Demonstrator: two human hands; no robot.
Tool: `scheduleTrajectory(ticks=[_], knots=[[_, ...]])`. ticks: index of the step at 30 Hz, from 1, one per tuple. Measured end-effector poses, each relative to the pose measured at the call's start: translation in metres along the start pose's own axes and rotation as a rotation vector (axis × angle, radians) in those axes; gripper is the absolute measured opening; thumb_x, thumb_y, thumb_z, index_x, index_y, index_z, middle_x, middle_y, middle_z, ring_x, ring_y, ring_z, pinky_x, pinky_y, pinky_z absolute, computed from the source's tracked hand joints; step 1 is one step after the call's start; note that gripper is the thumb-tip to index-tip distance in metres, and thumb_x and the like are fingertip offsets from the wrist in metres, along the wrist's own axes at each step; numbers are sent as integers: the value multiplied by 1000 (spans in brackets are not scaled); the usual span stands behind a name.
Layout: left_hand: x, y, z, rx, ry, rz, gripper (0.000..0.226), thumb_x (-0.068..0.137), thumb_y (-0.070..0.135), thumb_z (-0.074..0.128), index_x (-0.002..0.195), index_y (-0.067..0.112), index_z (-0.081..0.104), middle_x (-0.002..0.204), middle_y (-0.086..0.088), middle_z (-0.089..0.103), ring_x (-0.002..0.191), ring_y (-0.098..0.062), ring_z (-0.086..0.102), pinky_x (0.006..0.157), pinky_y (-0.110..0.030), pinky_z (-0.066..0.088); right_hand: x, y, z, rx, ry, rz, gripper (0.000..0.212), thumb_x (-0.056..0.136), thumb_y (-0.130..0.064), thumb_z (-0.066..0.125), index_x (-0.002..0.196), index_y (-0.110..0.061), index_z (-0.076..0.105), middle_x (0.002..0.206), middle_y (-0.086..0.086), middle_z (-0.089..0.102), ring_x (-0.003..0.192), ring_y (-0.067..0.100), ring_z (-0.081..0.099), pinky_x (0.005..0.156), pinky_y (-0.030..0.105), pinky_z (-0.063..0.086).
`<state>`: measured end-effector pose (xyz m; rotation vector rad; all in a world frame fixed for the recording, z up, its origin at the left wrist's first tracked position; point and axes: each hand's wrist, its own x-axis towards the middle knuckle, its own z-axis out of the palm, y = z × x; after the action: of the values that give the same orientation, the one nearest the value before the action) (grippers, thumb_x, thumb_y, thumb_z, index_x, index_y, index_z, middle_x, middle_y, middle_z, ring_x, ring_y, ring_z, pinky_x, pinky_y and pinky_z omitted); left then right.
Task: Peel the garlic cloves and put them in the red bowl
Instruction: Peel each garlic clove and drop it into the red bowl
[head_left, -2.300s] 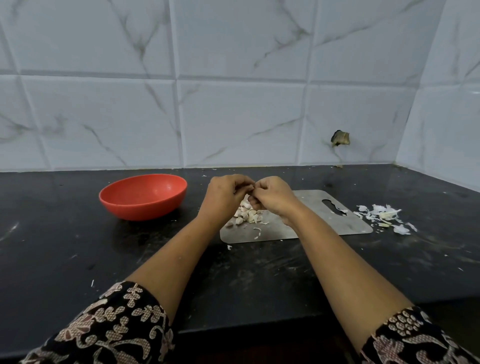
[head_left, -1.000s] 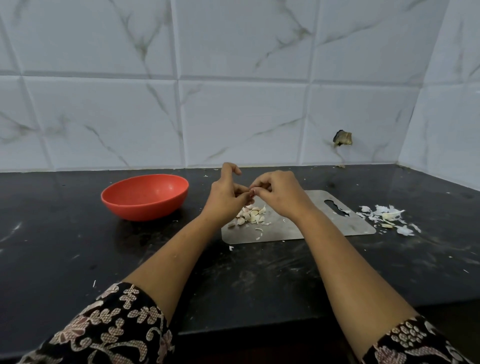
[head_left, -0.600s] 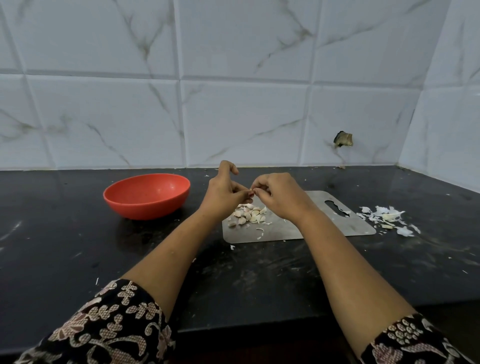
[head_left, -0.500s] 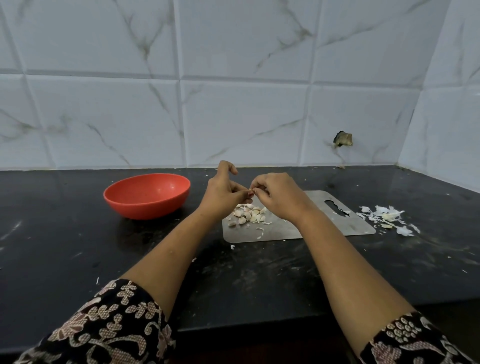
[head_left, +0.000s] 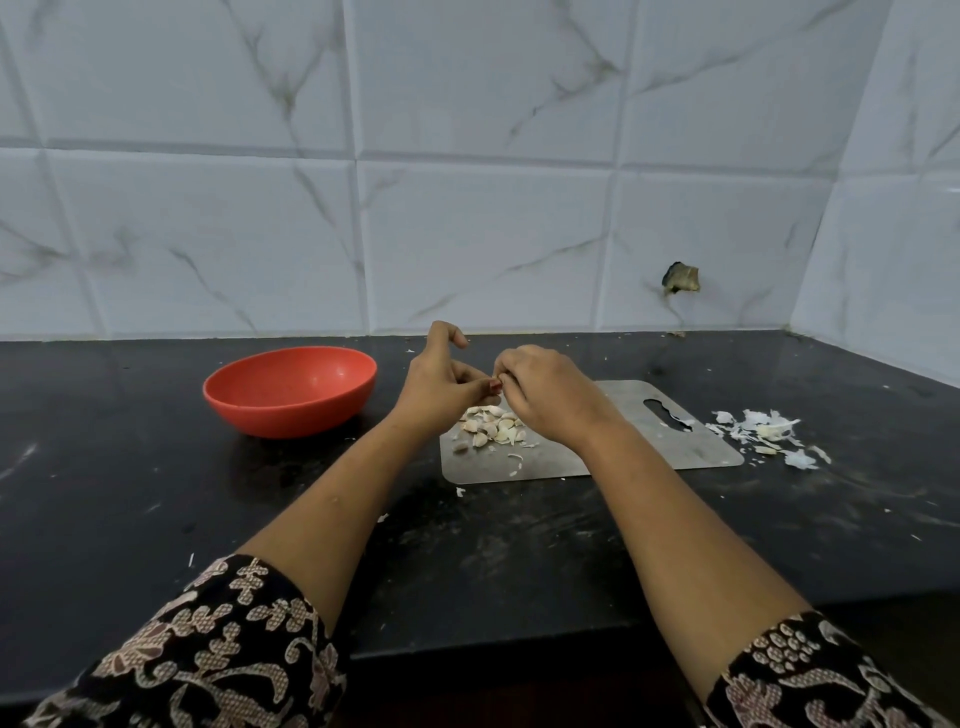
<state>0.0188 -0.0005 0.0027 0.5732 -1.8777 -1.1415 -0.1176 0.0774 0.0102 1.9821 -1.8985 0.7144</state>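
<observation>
Mid-frame, the left hand (head_left: 441, 387) and right hand (head_left: 550, 397) met fingertip to fingertip, both pinching a small piece I couldn't make out, just above the garlic cloves (head_left: 491, 428) heaped on the steel cutting board (head_left: 649, 447). The red bowl (head_left: 290, 410) sat left of them on the black counter (head_left: 156, 493), and peels (head_left: 763, 434) lay right of the board.

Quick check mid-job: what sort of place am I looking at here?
Most likely a home kitchen: a dark stone counter backed by white marble-look wall tiles, with garlic cloves on a cutting board and a red bowl beside it.
</observation>
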Motion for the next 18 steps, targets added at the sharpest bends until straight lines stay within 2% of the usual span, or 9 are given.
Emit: scheduleTrajectory(ticks=[7,10,13,16,18], knots=[[2,-5,1,-47,10,9,45,84,0,71,104,17,35,81,-14,74,76,-21,73,75,-27,59,1,0,2,143,64,109,15,96,-15,50,93,-11,65,91,3,64,82,19,60,75,37,52],[4,-7,2,-132,-2,-15,39,85,0,69,100,19,38,82,-15,73,79,-23,73,80,-32,58,1,1,2,360,100,237,14,94,-12,53,87,-12,65,75,0,65,66,14,65,64,36,59],[7,-11,2,-165,-36,-46,28,84,0,71,97,14,50,81,-11,74,83,-24,73,84,-38,57,-2,5,-3,449,94,320,13,90,-7,57,82,-12,66,65,4,65,52,4,63,54,25,56],[9,-12,1,-144,-45,-61,14,82,3,74,88,9,63,84,-16,73,83,-23,73,82,-35,56,-3,11,-9,435,90,333,14,86,-3,60,78,-12,67,69,0,65,58,5,62,54,13,48],[8,-11,2,-169,-52,-79,11,82,2,73,86,8,65,84,-16,73,82,-20,72,80,-31,56,-4,14,-11,337,41,314,20,85,-2,58,73,-14,67,69,-6,62,65,7,58,61,18,47]])
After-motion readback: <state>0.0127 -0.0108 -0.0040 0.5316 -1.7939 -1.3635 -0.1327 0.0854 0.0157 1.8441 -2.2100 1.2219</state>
